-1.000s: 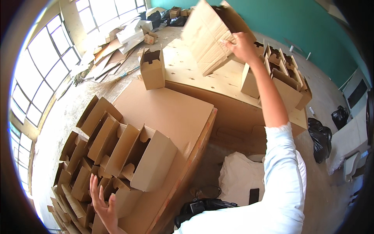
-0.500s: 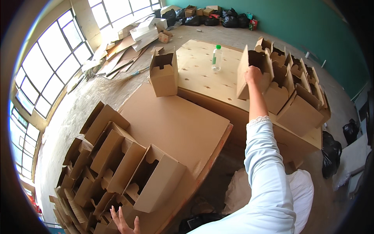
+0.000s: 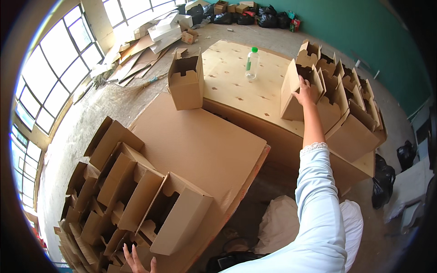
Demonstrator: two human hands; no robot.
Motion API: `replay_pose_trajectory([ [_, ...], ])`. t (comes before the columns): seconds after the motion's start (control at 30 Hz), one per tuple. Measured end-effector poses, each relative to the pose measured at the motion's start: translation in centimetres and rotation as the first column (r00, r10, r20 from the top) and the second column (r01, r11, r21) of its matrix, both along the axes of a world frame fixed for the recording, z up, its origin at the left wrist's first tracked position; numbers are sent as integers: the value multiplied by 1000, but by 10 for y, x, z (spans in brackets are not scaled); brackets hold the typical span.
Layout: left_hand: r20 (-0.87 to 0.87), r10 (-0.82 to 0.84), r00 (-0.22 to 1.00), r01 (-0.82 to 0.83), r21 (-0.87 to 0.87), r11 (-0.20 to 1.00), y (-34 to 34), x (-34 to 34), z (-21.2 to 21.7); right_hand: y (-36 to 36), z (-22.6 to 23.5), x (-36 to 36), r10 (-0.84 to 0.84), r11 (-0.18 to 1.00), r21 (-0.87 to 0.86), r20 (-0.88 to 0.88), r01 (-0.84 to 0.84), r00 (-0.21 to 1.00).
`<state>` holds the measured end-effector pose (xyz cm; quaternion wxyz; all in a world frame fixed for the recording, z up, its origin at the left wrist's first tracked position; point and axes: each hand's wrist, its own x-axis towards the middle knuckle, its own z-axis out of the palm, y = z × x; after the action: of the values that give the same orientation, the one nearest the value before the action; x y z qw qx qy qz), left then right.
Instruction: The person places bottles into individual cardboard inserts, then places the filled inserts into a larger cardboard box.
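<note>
My right hand reaches far across the plywood-topped table, fingers apart at the top edge of an open brown cardboard box. That box stands upright against several similar boxes grouped at the table's right end. Low in the picture my left hand is open, its fingers spread beside several open boxes lying tilted on a cardboard-covered surface. The nearest of these, a box with a pale side, lies just beyond that hand. Part of the left hand is cut off by the lower edge.
A lone open box stands by the table's left edge. A clear bottle with a green cap is on the plywood. Flattened cardboard and a broom lie on the floor; black bags sit at right.
The box at my right hand has come to rest against the grouped boxes, slightly to the right. My right hand's fingers have loosened from its edge. The left hand stays spread.
</note>
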<state>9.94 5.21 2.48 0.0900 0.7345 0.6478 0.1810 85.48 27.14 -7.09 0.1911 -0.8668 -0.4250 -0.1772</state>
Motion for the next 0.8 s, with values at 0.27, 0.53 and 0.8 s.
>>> replay_pose_trajectory([
  [0.27, 46, 172, 984, -173, 31, 984, -28, -14, -11, 24, 30, -97, -123, 987, 139, 308, 83, 943],
  [0.53, 761, 382, 525, -394, -181, 901, -72, 16, -66, -100, -10, -364, 682, 710, 654, -731, -260, 24],
  [0.8, 679, 205, 705, -38, -252, 967, -23, 6, -176, -48, -186, -428, 224, 761, 391, -907, -518, -356],
])
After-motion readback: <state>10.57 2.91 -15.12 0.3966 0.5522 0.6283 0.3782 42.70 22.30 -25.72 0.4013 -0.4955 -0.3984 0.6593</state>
